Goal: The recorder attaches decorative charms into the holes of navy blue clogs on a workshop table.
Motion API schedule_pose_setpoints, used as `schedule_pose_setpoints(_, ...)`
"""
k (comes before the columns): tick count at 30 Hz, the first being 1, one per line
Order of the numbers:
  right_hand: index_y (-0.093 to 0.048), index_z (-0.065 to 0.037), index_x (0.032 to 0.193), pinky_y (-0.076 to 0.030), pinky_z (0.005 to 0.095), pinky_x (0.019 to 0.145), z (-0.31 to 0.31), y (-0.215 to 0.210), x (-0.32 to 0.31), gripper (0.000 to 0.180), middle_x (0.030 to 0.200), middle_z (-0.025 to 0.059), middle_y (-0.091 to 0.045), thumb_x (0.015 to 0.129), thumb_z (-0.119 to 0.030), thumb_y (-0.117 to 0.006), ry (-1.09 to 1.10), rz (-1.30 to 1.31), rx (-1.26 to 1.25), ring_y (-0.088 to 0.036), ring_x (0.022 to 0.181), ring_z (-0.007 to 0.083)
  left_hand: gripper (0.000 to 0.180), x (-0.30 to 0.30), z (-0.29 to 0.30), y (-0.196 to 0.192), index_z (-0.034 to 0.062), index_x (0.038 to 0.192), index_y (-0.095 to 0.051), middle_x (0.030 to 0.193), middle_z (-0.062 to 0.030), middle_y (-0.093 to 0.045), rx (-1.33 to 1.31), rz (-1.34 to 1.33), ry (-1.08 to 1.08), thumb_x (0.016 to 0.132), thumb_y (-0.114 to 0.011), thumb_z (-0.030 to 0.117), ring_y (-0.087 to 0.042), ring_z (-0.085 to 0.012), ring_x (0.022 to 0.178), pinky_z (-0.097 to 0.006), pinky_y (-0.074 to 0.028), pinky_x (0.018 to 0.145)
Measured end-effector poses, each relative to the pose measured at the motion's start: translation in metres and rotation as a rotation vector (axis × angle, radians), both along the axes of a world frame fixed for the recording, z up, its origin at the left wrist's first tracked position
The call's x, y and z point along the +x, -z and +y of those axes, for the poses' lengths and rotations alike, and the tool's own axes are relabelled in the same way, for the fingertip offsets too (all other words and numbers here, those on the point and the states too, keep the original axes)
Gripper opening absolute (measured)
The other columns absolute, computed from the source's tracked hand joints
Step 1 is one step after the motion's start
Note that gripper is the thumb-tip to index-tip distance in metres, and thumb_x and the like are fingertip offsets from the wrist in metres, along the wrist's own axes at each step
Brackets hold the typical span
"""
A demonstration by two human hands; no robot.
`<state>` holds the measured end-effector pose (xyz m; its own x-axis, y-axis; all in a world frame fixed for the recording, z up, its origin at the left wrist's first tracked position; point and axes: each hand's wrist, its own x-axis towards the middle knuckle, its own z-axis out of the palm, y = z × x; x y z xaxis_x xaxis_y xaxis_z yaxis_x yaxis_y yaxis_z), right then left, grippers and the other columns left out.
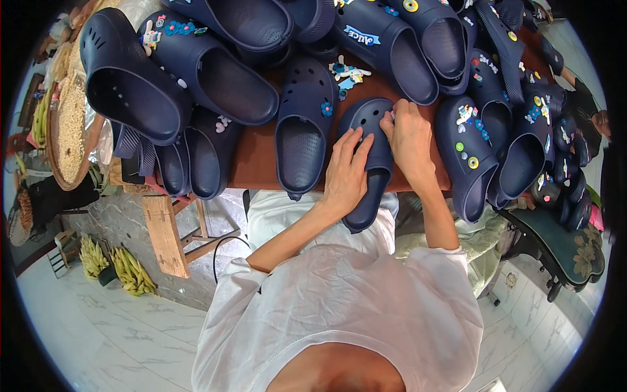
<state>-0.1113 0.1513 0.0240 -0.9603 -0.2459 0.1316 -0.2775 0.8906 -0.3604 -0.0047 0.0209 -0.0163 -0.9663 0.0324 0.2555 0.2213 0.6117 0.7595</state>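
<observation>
A navy blue foam clog [371,189] lies toe away from me over the near edge of the brown-covered table [255,157]. Across its upper my left hand [346,171] is closed, gripping it. My right hand [411,140] pinches at the right side of the toe, its fingers bent over the vent holes. Whatever sits in those fingertips is mostly hidden; only a tiny pale bit shows. Just left is another navy clog [304,127] with one blue flower charm [327,108]. Beyond the toe lies a small heap of white, blue and yellow shoe charms [348,73].
Many more navy clogs with charms crowd the table, including a tall one [134,98] at left and a decorated one [465,153] at right. A wooden stool [166,235] stands below left, a dark green padded chair [562,251] at right. Another person [583,114] is at far right.
</observation>
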Motion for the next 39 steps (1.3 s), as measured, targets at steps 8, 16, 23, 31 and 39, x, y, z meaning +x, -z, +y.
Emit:
schedule_pose_setpoints(8, -0.065, 0.001, 0.097, -0.055, 0.0439, 0.067, 0.019, 0.000, -0.003, 0.013, 0.091, 0.0206, -0.068, 0.090, -0.010, -0.064, -0.067, 0.052, -0.209, -0.069, 0.076, 0.0367, 0.075, 0.001, -0.002, 0.001, 0.0031, 0.142, -0.048, 0.146, -0.0200, -0.041, 0.040, -0.002, -0.009, 0.070, -0.059, -0.012, -0.039, -0.0411, 0.136, -0.048, -0.036, 0.113)
schedule_pose_setpoints(16, -0.069, -0.002, 0.104, -0.052, 0.0411, 0.079, -0.020, 0.016, -0.043, 0.014, 0.096, 0.0162, -0.067, 0.091, -0.003, -0.062, -0.204, 0.110, -0.419, -0.067, 0.088, 0.0335, 0.070, 0.009, -0.002, -0.001, -0.0031, 0.147, -0.036, 0.151, -0.0256, -0.035, 0.134, -0.002, -0.027, 0.082, -0.063, 0.000, -0.035, -0.0444, 0.138, -0.049, -0.031, 0.114)
schedule_pose_setpoints(23, -0.071, -0.002, 0.101, -0.052, 0.0420, 0.080, -0.037, 0.024, -0.063, 0.014, 0.098, 0.0143, -0.067, 0.088, -0.006, -0.066, -0.329, 0.047, -0.467, -0.066, 0.089, 0.0329, 0.073, 0.020, -0.001, 0.000, -0.0086, 0.152, -0.023, 0.153, -0.0319, -0.028, 0.189, -0.069, -0.033, 0.093, -0.061, 0.011, -0.030, -0.0461, 0.141, -0.049, -0.026, 0.116)
schedule_pose_setpoints(31, -0.063, -0.001, 0.082, -0.049, 0.0312, 0.061, 0.026, -0.015, -0.018, 0.035, 0.070, 0.0077, -0.063, 0.083, -0.031, -0.081, -0.026, -0.234, -0.348, -0.060, 0.062, 0.0159, 0.072, 0.009, -0.001, -0.002, -0.0078, 0.152, -0.024, 0.154, -0.0307, -0.028, 0.163, -0.042, -0.014, 0.090, -0.059, 0.007, -0.028, -0.0468, 0.142, -0.051, -0.025, 0.117)
schedule_pose_setpoints(39, -0.062, -0.001, 0.063, -0.050, 0.0399, 0.060, 0.034, -0.017, -0.016, 0.063, 0.059, 0.0131, -0.063, 0.080, -0.061, -0.075, 0.026, -0.541, -0.066, -0.066, 0.060, 0.0278, 0.073, 0.006, 0.001, 0.003, -0.0068, 0.150, -0.028, 0.154, -0.0283, -0.028, 0.125, -0.032, -0.004, 0.084, -0.058, 0.001, -0.027, -0.0474, 0.142, -0.052, -0.025, 0.117)
